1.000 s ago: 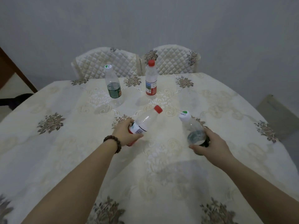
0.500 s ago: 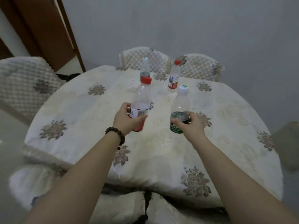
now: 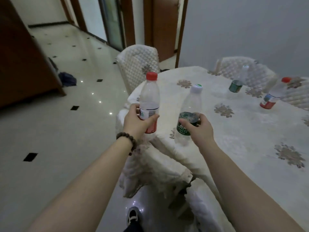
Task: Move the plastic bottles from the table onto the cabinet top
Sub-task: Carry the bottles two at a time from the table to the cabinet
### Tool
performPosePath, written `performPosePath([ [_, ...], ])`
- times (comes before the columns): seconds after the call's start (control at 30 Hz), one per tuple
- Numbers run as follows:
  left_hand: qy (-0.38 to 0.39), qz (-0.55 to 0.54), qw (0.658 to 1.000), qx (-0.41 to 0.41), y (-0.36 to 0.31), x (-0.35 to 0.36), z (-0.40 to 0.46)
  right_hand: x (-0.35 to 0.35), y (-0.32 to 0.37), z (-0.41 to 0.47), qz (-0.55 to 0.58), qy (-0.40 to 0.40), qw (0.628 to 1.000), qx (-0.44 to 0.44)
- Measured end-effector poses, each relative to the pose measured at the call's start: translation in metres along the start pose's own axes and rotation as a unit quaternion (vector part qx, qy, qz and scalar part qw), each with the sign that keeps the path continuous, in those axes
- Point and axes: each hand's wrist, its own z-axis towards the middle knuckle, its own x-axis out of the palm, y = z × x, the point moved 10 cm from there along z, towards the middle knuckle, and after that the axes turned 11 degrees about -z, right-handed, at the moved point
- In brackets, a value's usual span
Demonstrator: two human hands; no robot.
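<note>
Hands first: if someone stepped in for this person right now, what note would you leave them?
Left hand: gripping the clear plastic bottle with red cap and red label, upright.
Right hand: gripping the clear plastic bottle with white cap and green label, slightly tilted.
Two similar bottles, one green-labelled, one red-capped, stand on the cloth-covered round table.
Done: two picked up. Left: carry these to the cabinet top, not clearly identifiable here, then fetch the others.

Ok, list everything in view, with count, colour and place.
Held bottles: 2; red-capped bottle in left hand, white-capped bottle in right.
Table bottles: 2; green-label bottle and red-label bottle, far right.
Table: 1, cream floral cloth, right.
Chairs: 2, white quilted, near chair, far chair.
Floor: pale glossy tile, left.
Bracelet: 1, brown beads, left wrist.
Shoe: 1, dark, bottom.
Hands: left hand, right hand.
</note>
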Motion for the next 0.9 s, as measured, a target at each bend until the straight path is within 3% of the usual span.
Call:
performPosePath([
  [0.43, -0.265, 0.003, 0.964, -0.02, 0.009, -0.3, -0.067, 0.238, 0.17, -0.092, 0.061, 0.204, 0.966, -0.146],
  [0.63, -0.356, 0.011, 0.933, -0.043, 0.046, -0.432, -0.105, 0.373, 0.214, -0.161, 0.046, 0.31, 0.935, -0.166],
  [0.9, -0.44, 0.025, 0.895, -0.077, 0.107, -0.602, -0.141, 0.546, 0.276, -0.255, 0.033, 0.375, 0.909, -0.179],
])
